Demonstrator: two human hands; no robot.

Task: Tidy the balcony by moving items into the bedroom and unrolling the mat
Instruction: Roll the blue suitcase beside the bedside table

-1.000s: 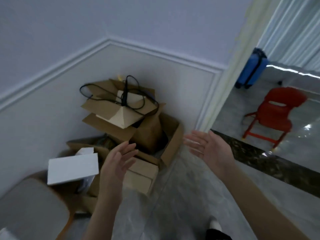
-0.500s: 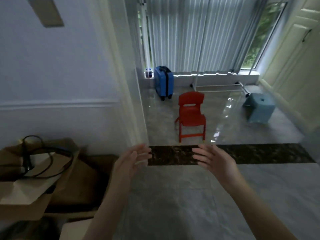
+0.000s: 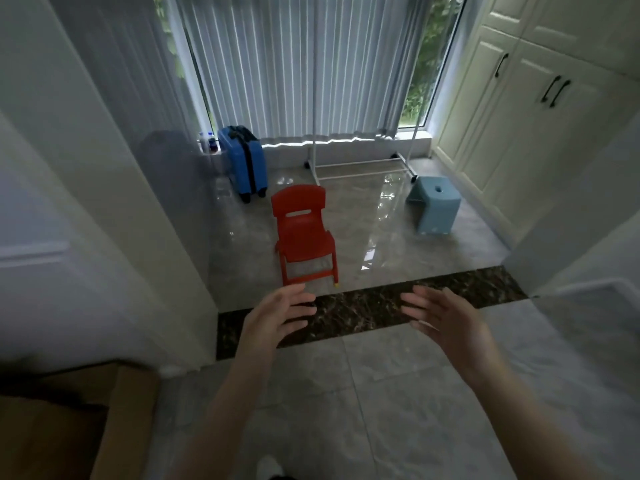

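Stretching ahead, the glossy grey tile floor point(image 3: 398, 233) runs to a curtained window point(image 3: 294, 64), with white cabinets point(image 3: 519, 116) along the right wall. A dark marble threshold strip point(image 3: 363, 313) crosses the doorway between two white door jambs. Beyond it stand a white clothes rack point(image 3: 360, 164), a blue suitcase point(image 3: 246, 164) by the left wall, a red chair point(image 3: 304, 233) just past the strip, and a light blue stool point(image 3: 434, 206) well apart to the right. Open floor lies between chair and stool. A cardboard box point(image 3: 69, 420) sits at lower left. The left hand point(image 3: 277, 317) and right hand point(image 3: 446, 320) hover over the strip, fingers spread wide, holding nothing.
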